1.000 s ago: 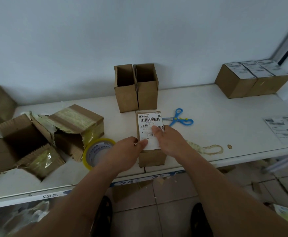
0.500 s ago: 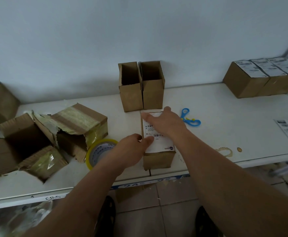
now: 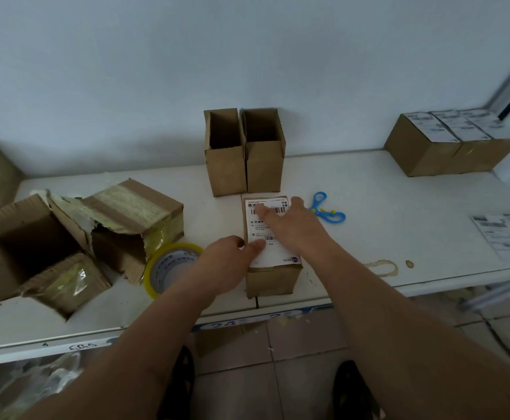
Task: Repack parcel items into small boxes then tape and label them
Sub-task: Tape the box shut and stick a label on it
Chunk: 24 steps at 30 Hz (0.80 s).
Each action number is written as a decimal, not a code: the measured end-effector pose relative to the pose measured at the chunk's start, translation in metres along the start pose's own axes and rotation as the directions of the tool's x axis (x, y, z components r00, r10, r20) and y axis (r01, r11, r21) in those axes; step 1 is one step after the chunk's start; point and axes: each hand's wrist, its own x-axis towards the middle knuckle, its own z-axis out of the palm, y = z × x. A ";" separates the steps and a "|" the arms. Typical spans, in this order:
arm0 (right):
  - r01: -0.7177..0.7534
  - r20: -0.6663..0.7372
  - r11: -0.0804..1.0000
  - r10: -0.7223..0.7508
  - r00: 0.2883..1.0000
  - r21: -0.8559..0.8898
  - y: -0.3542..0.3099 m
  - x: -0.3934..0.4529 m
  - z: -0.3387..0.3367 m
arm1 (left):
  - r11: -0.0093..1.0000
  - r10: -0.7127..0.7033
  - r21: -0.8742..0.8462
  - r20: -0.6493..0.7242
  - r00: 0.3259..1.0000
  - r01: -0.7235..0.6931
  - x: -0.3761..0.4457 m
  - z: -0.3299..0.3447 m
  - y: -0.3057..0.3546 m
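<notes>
A small closed cardboard box stands near the table's front edge with a white shipping label lying on its top. My right hand lies flat on the label, fingers stretched toward its far edge. My left hand rests against the box's left side, its thumb pressing the label's near-left part. A roll of yellow tape lies just left of my left hand. Blue scissors lie right of the box.
Two open empty small boxes stand by the wall behind it. Torn parcel cartons sit at the left. Labelled boxes are at the back right, a label sheet at the right edge.
My right hand slid from the label's near part up over its far part. The left hand stayed at the box's left side.
</notes>
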 end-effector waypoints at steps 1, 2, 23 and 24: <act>-0.015 0.012 1.000 0.014 1.000 0.027 0.006 -0.006 0.001 | 1.000 -0.002 -0.006 0.016 1.000 0.002 -0.001 0.000 -0.002; -0.033 0.020 0.999 0.032 0.999 0.042 0.014 -0.011 0.003 | 1.000 -0.003 -0.004 0.040 0.999 0.003 -0.004 0.000 -0.004; -0.210 0.234 0.735 0.072 0.970 0.644 0.051 -0.083 -0.002 | 0.924 0.297 -0.233 -0.058 0.953 -0.303 -0.027 0.037 -0.031; -0.206 0.223 0.727 0.074 0.972 0.655 0.049 -0.084 -0.011 | 0.923 0.305 -0.219 -0.087 0.948 -0.317 -0.025 0.039 -0.027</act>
